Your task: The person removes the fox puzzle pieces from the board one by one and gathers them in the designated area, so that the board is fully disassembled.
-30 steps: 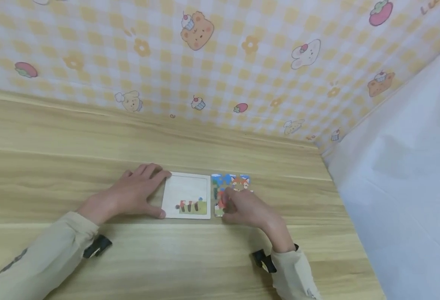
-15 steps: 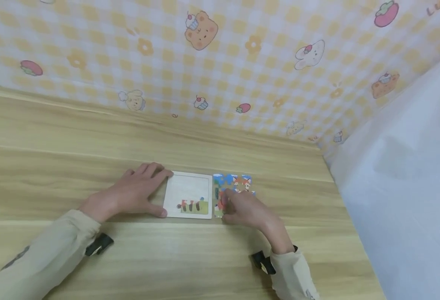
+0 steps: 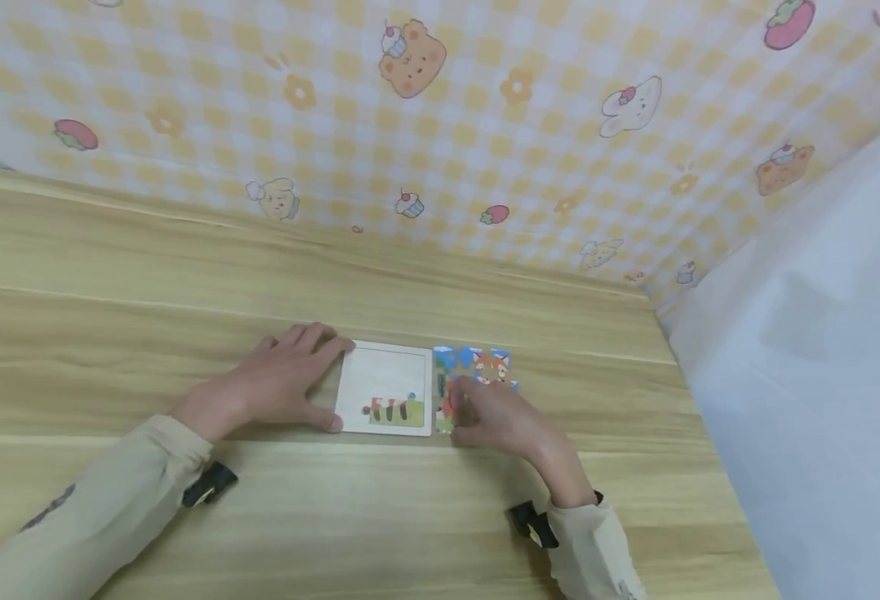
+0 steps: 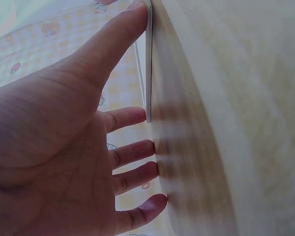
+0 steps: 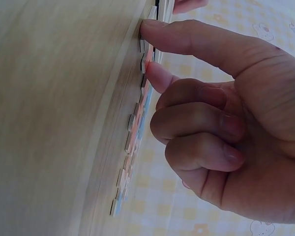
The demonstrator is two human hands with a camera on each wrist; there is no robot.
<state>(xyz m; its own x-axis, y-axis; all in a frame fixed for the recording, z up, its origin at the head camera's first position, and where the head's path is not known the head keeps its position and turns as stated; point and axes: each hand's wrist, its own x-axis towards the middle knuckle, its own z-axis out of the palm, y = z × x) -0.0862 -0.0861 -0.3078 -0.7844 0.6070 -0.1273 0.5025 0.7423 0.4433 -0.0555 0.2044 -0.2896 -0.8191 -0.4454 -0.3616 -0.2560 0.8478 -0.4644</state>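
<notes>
A shallow white square puzzle board [image 3: 382, 373] lies flat on the table. Along its lower right part sit several joined pieces, a striped strip [image 3: 395, 411] in green, brown and red. My left hand [image 3: 271, 389] spans the board's left side, thumb at the near corner and index fingertip at the far one. In the left wrist view its fingers are fairly straight. Right of the board lie several picture puzzle pieces [image 3: 491, 363] with a fox face. My right hand [image 3: 506, 419] covers part of them. In the right wrist view its thumb and index fingertip pinch a piece, the other fingers curled.
The wood-grain table [image 3: 365, 517] runs under everything. A yellow checked cloth [image 3: 455, 125] with cartoon prints rises at the back. White sheeting [image 3: 807, 350] borders the table's right edge. A black wrist device [image 3: 211, 485] sits below the left sleeve, another [image 3: 533, 523] by the right sleeve.
The whole head view shifts slightly, carrying hands and board a little to the right in the picture. Relative to the board and pieces, neither hand visibly moves.
</notes>
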